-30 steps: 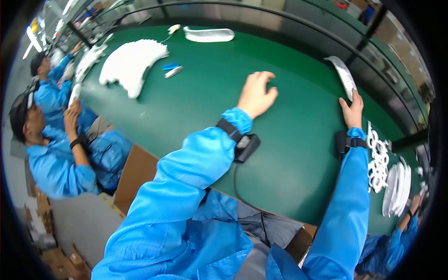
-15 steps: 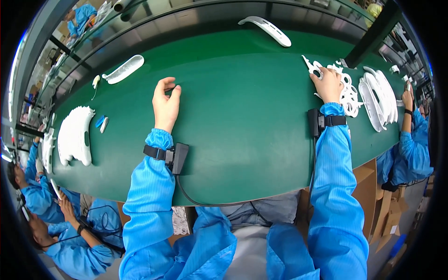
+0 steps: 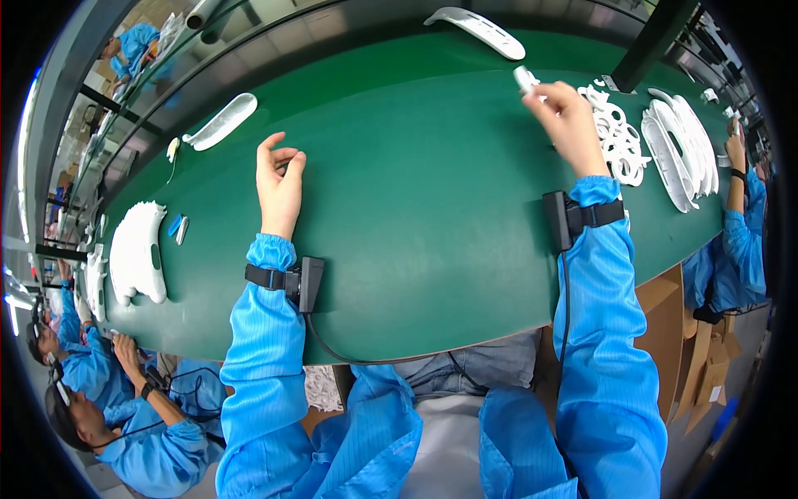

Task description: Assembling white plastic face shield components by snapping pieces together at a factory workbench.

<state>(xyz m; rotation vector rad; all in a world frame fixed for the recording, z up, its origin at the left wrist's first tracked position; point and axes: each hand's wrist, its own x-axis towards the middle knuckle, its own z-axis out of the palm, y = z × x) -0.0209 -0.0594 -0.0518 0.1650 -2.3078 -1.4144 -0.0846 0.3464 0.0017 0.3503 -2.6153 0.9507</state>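
My right hand (image 3: 573,129) is raised over the right side of the green table, its fingers pinched on a small white plastic part (image 3: 524,81). The fingers partly hide that part. Just beside this hand lies a pile of white ring-shaped plastic parts (image 3: 619,145). Over the left middle of the table, my left hand (image 3: 280,183) holds nothing; its fingers are loosely bent and the thumb stands apart. At the far edge a long white curved shell (image 3: 478,32) with slots lies apart from both hands. Another hollow white shell (image 3: 223,122) rests at the back left.
Stacked white curved shells stand on the left (image 3: 137,254) and right (image 3: 677,154) of the green table (image 3: 416,224). A small blue-and-white item (image 3: 178,227) lies by the left stack. A dark post (image 3: 657,41) rises at the back right. Co-workers in blue sit at both sides.
My right hand has lifted off the ring pile, bringing the small white plastic part up and to the left. My left hand has shifted slightly left.
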